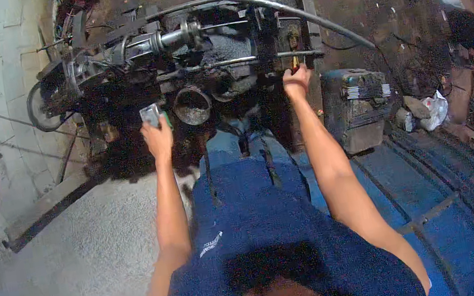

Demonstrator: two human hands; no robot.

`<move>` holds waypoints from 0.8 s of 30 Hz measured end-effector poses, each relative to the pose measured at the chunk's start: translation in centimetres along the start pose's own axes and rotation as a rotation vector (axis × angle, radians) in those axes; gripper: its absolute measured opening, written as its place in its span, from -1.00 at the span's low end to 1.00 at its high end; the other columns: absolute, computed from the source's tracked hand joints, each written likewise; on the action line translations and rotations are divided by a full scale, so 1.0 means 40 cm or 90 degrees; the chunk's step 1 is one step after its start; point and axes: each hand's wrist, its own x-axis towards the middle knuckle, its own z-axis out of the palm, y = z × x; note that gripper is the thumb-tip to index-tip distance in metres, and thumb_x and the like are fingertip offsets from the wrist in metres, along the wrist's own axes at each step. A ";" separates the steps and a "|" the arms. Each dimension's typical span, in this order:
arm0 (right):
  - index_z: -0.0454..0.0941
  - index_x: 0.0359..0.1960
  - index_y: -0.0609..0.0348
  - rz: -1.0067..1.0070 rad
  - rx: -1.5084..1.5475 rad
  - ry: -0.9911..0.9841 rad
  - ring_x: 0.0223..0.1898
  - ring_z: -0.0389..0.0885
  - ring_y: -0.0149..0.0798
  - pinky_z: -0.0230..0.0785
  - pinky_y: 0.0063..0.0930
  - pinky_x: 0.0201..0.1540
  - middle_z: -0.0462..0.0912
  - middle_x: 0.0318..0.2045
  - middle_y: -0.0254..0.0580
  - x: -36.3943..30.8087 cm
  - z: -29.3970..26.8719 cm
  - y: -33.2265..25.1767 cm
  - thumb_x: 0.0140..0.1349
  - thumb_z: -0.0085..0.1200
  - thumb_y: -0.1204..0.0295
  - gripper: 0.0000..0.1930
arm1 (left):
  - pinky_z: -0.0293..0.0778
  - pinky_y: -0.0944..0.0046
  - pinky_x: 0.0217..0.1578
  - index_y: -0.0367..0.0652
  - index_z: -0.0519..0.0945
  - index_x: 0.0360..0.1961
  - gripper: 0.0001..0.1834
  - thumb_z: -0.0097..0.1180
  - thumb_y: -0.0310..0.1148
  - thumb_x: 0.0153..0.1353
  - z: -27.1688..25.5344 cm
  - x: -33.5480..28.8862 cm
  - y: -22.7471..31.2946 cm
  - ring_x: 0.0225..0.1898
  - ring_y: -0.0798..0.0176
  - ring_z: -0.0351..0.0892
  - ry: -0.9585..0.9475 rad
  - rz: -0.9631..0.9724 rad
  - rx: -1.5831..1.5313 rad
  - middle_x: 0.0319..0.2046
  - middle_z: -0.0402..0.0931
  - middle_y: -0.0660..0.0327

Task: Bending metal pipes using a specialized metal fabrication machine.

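Curls the left hand (158, 138) around a small silver-and-green block (150, 116), probably light, stiff and best gripped by its sides. Pinches a slim, partly yellow tool (296, 61), seemingly rigid, in the closed right hand (297, 81), with an open-ended metal cylinder (193, 108) just right of the left fingers and a long silver pipe (268, 1) beyond the right ones.

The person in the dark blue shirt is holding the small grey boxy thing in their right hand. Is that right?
Not quite: it's the other hand. The head view shows the person in the dark blue shirt holding the small grey boxy thing in their left hand.
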 end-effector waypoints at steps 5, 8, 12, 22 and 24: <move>0.30 0.03 0.27 0.167 -0.022 0.005 0.10 0.35 0.19 0.27 -0.01 0.08 0.32 0.08 0.17 0.035 0.015 -0.051 0.10 0.03 0.32 -0.53 | 0.34 -0.04 -0.04 -0.42 0.51 -0.12 -0.29 -0.12 0.16 0.17 0.078 0.034 -0.081 -0.05 -0.30 0.45 -0.161 -0.101 -0.026 -0.18 0.48 -0.34; 0.37 -0.06 0.27 0.166 -0.047 -0.025 -0.03 0.47 0.18 0.32 0.01 0.02 0.49 -0.08 0.21 0.063 0.017 -0.052 0.10 -0.02 0.36 -0.63 | 0.37 -0.05 -0.08 -0.39 0.60 -0.29 -0.36 -0.11 0.11 0.18 0.124 0.059 -0.126 -0.11 -0.30 0.48 -0.194 -0.100 -0.070 -0.29 0.52 -0.30; 0.47 -0.23 0.33 0.061 -0.082 -0.077 -0.13 0.53 0.24 0.35 -0.02 -0.01 0.56 -0.22 0.28 0.024 -0.018 -0.058 0.09 -0.07 0.37 -0.72 | 0.38 -0.05 -0.10 -0.35 0.60 -0.35 -0.45 -0.04 0.04 0.15 0.119 0.059 -0.109 -0.15 -0.30 0.50 -0.148 -0.094 -0.063 -0.32 0.53 -0.28; 0.53 -0.20 0.27 -0.075 0.059 -0.186 -0.22 0.52 0.27 0.33 0.01 -0.15 0.56 -0.31 0.27 -0.279 -0.168 -0.107 0.25 -0.15 0.24 -0.66 | 0.39 0.01 -0.03 -0.21 0.54 -0.04 -0.46 0.14 -0.03 0.05 0.116 0.057 -0.114 -0.04 -0.17 0.49 -0.203 -0.072 -0.077 -0.11 0.51 -0.16; 0.50 -0.14 0.25 -0.084 0.122 -0.223 -0.17 0.49 0.27 0.32 0.02 -0.14 0.55 -0.28 0.28 -0.346 -0.207 -0.241 0.26 -0.15 0.29 -0.69 | 0.39 0.02 -0.02 -0.18 0.50 0.03 -0.43 0.13 -0.04 0.05 0.113 0.058 -0.109 -0.03 -0.17 0.48 -0.239 -0.065 -0.086 -0.10 0.51 -0.15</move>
